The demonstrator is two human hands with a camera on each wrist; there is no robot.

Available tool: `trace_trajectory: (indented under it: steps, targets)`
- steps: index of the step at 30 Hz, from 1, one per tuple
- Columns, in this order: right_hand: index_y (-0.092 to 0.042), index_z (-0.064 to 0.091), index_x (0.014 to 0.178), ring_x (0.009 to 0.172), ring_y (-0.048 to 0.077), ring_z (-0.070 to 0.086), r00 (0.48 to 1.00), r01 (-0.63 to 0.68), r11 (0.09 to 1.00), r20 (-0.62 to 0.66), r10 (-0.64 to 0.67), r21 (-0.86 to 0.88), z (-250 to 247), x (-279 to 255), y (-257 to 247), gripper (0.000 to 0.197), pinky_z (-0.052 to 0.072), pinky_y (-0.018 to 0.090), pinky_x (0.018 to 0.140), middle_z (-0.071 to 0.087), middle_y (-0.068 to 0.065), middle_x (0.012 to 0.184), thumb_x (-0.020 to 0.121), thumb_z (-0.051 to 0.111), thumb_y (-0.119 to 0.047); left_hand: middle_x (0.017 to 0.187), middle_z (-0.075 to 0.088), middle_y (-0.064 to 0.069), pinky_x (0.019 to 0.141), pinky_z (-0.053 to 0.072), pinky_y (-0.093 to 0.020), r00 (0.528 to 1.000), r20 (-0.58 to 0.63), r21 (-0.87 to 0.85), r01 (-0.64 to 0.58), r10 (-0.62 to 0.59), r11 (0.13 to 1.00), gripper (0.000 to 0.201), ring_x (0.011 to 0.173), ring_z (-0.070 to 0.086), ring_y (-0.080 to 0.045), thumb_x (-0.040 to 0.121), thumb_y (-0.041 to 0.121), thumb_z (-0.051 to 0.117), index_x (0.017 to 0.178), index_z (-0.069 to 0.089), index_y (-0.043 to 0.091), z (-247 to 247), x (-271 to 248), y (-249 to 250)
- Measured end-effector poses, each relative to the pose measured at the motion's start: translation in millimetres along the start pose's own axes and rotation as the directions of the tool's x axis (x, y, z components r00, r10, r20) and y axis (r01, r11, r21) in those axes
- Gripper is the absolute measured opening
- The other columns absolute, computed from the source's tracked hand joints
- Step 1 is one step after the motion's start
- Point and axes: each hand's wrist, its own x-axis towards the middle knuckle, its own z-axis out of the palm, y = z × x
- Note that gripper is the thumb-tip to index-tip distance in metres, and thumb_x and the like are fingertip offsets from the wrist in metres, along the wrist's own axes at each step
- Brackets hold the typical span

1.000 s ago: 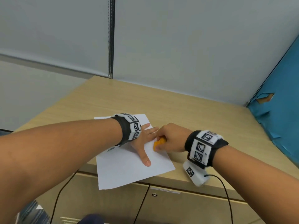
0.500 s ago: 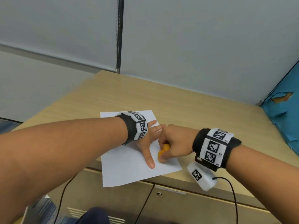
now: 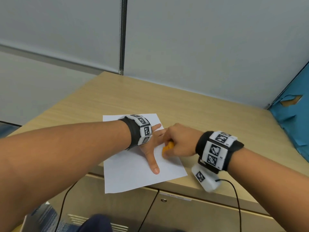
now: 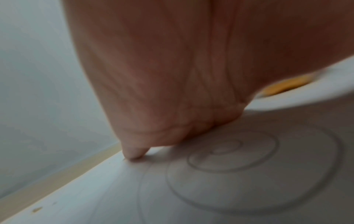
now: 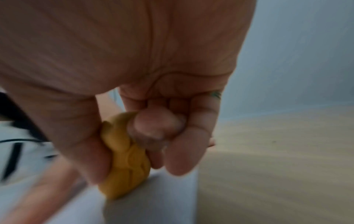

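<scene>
A white sheet of paper [image 3: 133, 173] lies on the wooden desk [image 3: 200, 114] and overhangs its front edge. My left hand [image 3: 150, 146] presses flat on it with fingers spread and thumb pointing toward me. My right hand [image 3: 175, 143] grips a small orange eraser-like lump [image 3: 168, 148] and holds it down against the sheet, just right of the left thumb. In the right wrist view the thumb and curled fingers pinch the orange lump [image 5: 128, 163], whose lower end touches the paper [image 5: 153, 197]. The left wrist view shows a faint pencil spiral [image 4: 229, 159] on the paper under the left hand [image 4: 172, 75].
A grey wall [image 3: 200, 47] runs behind the desk, and a blue panel [image 3: 292, 123] stands at the right. Cabinet doors [image 3: 184, 215] sit under the desk front. Black cables [image 3: 237, 198] hang from my wrists, with a white tagged box [image 3: 205, 180] below the right wrist.
My right hand has slid the orange lump a little back and forth over the paper. The left hand stays flat in the same spot. The head view has shifted slightly.
</scene>
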Motion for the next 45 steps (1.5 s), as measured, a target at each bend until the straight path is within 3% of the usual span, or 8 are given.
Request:
trace_trajectory:
  steps: [3,7,11,23,28,32,36,45]
  targets:
    - [-0.013,0.07,0.075,0.056,0.016,0.059,0.986,-0.016,0.996,0.165,0.001,0.085,-5,-4,-1,0.025,0.052,0.031,0.057,0.06,-0.003,0.064,0.082,0.08,-0.035,0.161,-0.026,0.01,0.114,-0.011,-0.057,1.0,0.008,-0.015,0.006,-0.006,1.0,0.121,0.147,-0.026,-0.028,0.065,0.079,0.068,0.153,-0.008,0.045,-1,-1,0]
    - [-0.021,0.063,0.066,0.06,0.017,0.059,0.995,-0.091,0.996,-0.048,0.091,0.0,-9,9,13,0.025,0.048,0.028,0.057,0.06,-0.004,0.063,0.081,0.077,-0.035,0.159,-0.029,0.013,0.113,-0.011,-0.059,1.0,-0.021,-0.001,0.015,-0.015,1.0,0.131,0.147,-0.026,-0.027,0.063,0.08,0.068,0.151,-0.019,0.039,7,5,-3]
    - [-0.02,0.064,0.068,0.057,0.008,0.052,0.988,0.087,0.995,0.123,-0.093,0.057,9,-10,-12,0.026,0.047,0.028,0.057,0.056,-0.007,0.062,0.083,0.078,-0.037,0.158,-0.033,0.005,0.114,-0.011,-0.058,1.0,0.009,0.007,0.004,-0.004,1.0,0.12,0.145,-0.03,-0.031,0.063,0.081,0.068,0.153,-0.005,0.047,1,1,-3]
    - [-0.014,0.07,0.081,0.054,0.019,0.063,0.993,-0.117,0.989,0.027,0.115,0.086,-14,9,14,0.025,0.053,0.029,0.053,0.066,0.002,0.07,0.081,0.081,-0.037,0.16,-0.027,0.013,0.113,-0.01,-0.058,0.999,-0.035,-0.026,0.015,-0.016,1.0,0.13,0.147,-0.026,-0.026,0.062,0.079,0.07,0.152,-0.016,0.042,5,2,-1]
    - [-0.022,0.061,0.064,0.064,0.017,0.061,0.989,0.074,0.996,0.127,-0.08,0.049,6,-1,-9,0.027,0.051,0.03,0.058,0.061,-0.004,0.067,0.08,0.079,-0.033,0.164,0.013,0.004,0.118,0.008,-0.044,0.996,-0.072,-0.013,-0.057,0.056,0.998,0.096,0.151,0.004,-0.024,0.071,0.069,0.072,0.152,0.032,0.034,-7,-12,6]
    - [-0.016,0.066,0.068,0.057,0.02,0.064,0.996,-0.085,0.993,0.001,0.085,0.084,-12,13,23,0.028,0.057,0.036,0.059,0.063,-0.001,0.062,0.075,0.082,-0.038,0.162,-0.023,0.01,0.115,-0.009,-0.053,0.999,-0.054,-0.024,-0.004,0.003,1.0,0.126,0.149,-0.021,-0.025,0.069,0.071,0.072,0.154,-0.014,0.035,-2,-9,6]
    - [-0.018,0.066,0.071,0.067,0.019,0.064,0.991,0.043,0.998,0.125,-0.049,0.049,0,2,1,0.024,0.055,0.036,0.063,0.061,-0.004,0.067,0.08,0.081,-0.035,0.164,-0.016,0.009,0.112,-0.014,-0.045,0.998,-0.042,-0.024,-0.051,0.05,0.998,0.107,0.149,-0.021,-0.024,0.073,0.067,0.072,0.156,0.01,0.039,-7,-13,7]
    - [-0.012,0.069,0.075,0.059,0.011,0.055,0.992,0.052,0.998,0.111,-0.056,0.033,3,-6,-2,0.025,0.05,0.032,0.06,0.059,-0.005,0.066,0.082,0.079,-0.034,0.162,-0.023,0.008,0.114,-0.012,-0.053,1.0,-0.002,-0.016,-0.015,0.015,1.0,0.122,0.147,-0.025,-0.026,0.067,0.074,0.071,0.154,-0.008,0.041,-2,-2,2]
